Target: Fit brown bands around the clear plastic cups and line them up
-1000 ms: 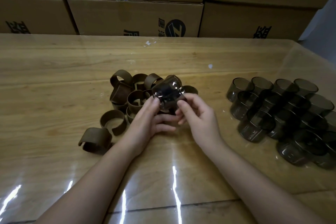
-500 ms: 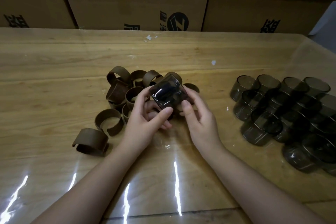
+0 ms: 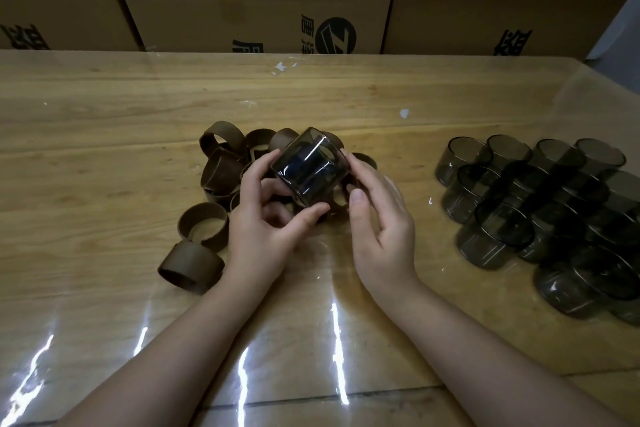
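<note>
A clear, dark-tinted plastic cup [image 3: 308,168] is held tilted above the table's middle, in front of a pile of brown bands [image 3: 221,166]. My left hand [image 3: 263,225] grips it, thumb under its near rim and fingers on its left side. My right hand [image 3: 381,229] touches the cup's right side with its fingers, thumb raised. Whether a band sits around this cup is hard to tell. Two loose brown bands [image 3: 204,225] lie left of my left wrist.
Several tinted cups [image 3: 540,204] stand grouped in rows on the right of the wooden table [image 3: 104,135], which has a glossy clear cover. Stacked cardboard boxes [image 3: 256,14] wall off the far edge.
The cup has been turned in my hands and tipped more on its side. My left thumb moved under its near rim, and my right thumb lifted off it.
</note>
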{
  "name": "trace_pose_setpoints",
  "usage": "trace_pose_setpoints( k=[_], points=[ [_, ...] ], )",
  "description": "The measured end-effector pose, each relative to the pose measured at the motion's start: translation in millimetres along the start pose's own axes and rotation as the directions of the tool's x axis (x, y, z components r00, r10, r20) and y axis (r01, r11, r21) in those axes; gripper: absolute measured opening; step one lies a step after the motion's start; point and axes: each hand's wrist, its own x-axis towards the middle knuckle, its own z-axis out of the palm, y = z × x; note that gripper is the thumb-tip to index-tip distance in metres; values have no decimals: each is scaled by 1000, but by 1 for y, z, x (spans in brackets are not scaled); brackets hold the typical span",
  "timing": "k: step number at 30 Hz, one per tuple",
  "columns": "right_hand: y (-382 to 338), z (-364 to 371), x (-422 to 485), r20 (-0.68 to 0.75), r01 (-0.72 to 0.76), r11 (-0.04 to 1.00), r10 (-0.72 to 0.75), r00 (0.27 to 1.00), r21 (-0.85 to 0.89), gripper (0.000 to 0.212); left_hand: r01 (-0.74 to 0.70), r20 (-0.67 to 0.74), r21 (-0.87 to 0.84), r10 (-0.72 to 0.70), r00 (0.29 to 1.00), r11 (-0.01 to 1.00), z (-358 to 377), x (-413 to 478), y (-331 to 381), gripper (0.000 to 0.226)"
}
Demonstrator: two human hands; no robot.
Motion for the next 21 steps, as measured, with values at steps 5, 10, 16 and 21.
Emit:
trace_pose_setpoints(
  k=[5,10,16,21],
  points=[
    [0,0,1,1,-13,998,13,1000,53,39,-68,63,98,62,996,993,0,-2,4,74],
    [1,-2,5,70,-114,985,105,992,130,40,-137,168,156,111,980,978,1,-3,7,73],
    [7,1,8,190,-329,919,291,938,217,48,-89,161,83,75,984,993,2,-4,8,71],
    [8,2,7,180,-296,933,261,948,205,35,-48,62,32,46,997,998,2,-2,6,74]
  ],
)
